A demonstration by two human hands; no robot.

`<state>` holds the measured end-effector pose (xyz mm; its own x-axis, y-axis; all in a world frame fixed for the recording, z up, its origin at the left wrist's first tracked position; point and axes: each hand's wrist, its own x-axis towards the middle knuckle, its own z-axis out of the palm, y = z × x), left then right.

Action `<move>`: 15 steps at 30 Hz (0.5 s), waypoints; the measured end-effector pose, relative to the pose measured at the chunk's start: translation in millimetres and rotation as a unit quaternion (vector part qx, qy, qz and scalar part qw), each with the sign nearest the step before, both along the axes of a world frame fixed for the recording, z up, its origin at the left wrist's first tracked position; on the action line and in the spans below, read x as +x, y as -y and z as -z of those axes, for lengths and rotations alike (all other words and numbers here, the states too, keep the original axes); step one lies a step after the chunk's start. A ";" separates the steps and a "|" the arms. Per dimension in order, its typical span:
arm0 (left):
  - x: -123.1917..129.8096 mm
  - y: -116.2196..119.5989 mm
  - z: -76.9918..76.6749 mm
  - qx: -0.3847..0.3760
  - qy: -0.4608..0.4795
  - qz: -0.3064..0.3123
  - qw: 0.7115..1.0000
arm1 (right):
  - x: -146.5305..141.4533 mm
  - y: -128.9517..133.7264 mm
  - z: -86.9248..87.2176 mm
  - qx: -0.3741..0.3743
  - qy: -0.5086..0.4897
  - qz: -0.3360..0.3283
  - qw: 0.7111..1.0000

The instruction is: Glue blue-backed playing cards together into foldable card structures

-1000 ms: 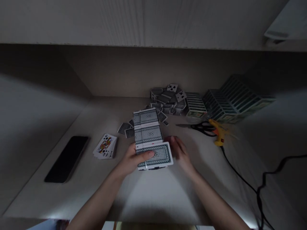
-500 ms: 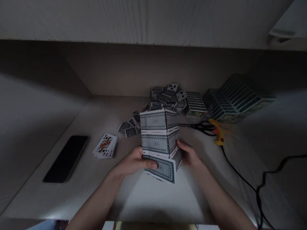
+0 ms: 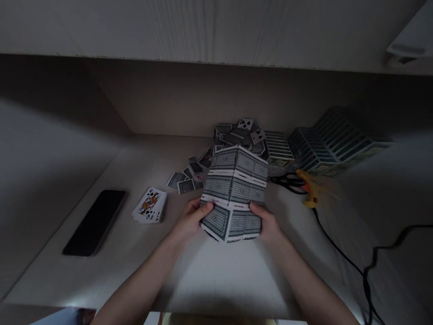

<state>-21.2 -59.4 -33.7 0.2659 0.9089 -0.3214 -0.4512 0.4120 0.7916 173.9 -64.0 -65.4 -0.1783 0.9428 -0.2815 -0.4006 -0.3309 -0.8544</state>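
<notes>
A box-like structure made of playing cards (image 3: 218,186), in several stacked tiers with patterned backs outward, is held up between my two hands. One corner edge of it faces me. My left hand (image 3: 192,217) grips its lower left side, thumb on the front of the bottom tier. My right hand (image 3: 267,221) holds the lower right side, its thumb near the top of the bottom tier. The fingers behind the structure are hidden. Behind it lies a heap of loose playing cards (image 3: 237,132), partly covered by the structure.
On the left are a black phone (image 3: 94,222) and a small stack of face-up cards (image 3: 149,205). To the right lie a yellow glue gun (image 3: 309,189) with a black cord (image 3: 341,257) and black scissors (image 3: 289,181). Stepped card structures (image 3: 331,144) stand behind them. A shelf edge (image 3: 216,63) hangs above.
The card structure has turned so its corner and right side face me more. My left thumb has moved up and back, and the tilted bottom-front card now sits against the structure.
</notes>
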 end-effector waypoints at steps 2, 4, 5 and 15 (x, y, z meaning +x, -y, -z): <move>-1.0 -0.2 2.3 -0.011 0.015 -0.017 1.000 | -2.3 3.1 -1.6 -0.010 -0.003 -0.006 1.000; -2.2 -0.6 3.3 -0.020 0.028 -0.025 0.999 | -2.6 5.1 -4.5 -0.020 -0.008 -0.017 1.000; -2.4 -0.6 3.1 -0.024 0.035 -0.025 0.999 | -2.1 5.6 -6.4 -0.023 -0.014 -0.019 0.999; 10.0 -3.0 0.1 0.064 -0.142 -0.014 0.988 | -4.9 3.2 -29.9 -0.059 -0.031 0.113 0.991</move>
